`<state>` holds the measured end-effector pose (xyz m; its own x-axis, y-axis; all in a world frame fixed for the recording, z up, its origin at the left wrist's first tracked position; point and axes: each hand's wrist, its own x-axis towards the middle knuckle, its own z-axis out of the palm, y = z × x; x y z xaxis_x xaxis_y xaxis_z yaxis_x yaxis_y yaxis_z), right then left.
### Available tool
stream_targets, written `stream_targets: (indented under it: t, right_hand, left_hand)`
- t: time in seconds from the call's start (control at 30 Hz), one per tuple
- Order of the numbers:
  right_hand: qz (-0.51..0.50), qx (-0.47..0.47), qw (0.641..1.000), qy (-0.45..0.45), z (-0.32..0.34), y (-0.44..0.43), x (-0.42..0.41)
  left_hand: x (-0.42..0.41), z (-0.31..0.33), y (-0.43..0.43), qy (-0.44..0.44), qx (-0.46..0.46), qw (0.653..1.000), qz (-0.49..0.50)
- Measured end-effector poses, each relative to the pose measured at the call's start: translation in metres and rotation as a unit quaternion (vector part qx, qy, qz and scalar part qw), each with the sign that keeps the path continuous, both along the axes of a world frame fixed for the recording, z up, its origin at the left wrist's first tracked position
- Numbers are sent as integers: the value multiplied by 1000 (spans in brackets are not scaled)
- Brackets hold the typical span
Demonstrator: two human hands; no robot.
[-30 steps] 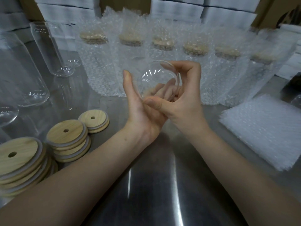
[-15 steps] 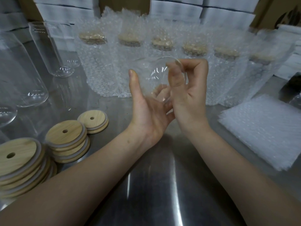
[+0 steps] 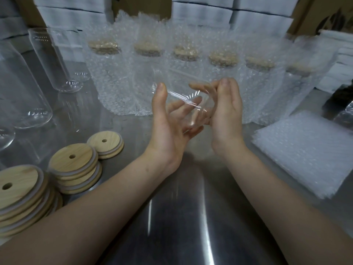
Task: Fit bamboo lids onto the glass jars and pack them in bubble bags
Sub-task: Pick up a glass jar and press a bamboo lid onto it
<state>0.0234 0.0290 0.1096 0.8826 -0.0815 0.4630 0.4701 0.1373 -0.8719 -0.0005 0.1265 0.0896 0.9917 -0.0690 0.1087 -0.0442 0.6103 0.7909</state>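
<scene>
Dim overhead light, steel tabletop (image 3: 177,217) glare, edges warped

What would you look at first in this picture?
Right in the middle, the left hand and the right hand hold a see-through glass jar between them, over the shiny metal table. Behind them stands a row of bubble-bagged jars, already lidded. Stacks of bamboo lids with small holes sit at the lower left.
</scene>
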Motion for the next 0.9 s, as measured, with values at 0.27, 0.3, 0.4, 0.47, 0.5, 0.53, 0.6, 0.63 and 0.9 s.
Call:
stream_targets:
  t: [0.27,0.3,0.4,0.47,0.5,0.53,0.6,0.63,0.9]
  right_hand:
    - [160,-27,979,126,9,-22,14]
    - [175,-48,976,121,8,-22,14]
    - [186,-73,975,99,1,-17,12]
    - [161,-67,982,70,-1,-14,10]
    - [140,-70,986,49,-1,-13,9]
    - [117,-79,990,26,-1,-12,8]
    - [83,-108,991,-13,-5,-7,4]
    - [76,-124,989,-21,-7,-4,1]
    - [87,-110,989,55,-2,9,-5]
  left_hand:
    - [2,5,3,-47,97,992,65]
    - [2,4,4,-44,110,990,73]
    - [2,6,3,-37,120,984,130]
    - [1,8,5,-61,136,971,186]
    - [1,8,6,-72,144,966,203]
    - [0,9,7,-79,144,964,211]
    - [-2,11,6,-85,136,966,201]
    - [-3,11,5,-88,136,968,192]
    - [-2,12,3,-109,147,959,215]
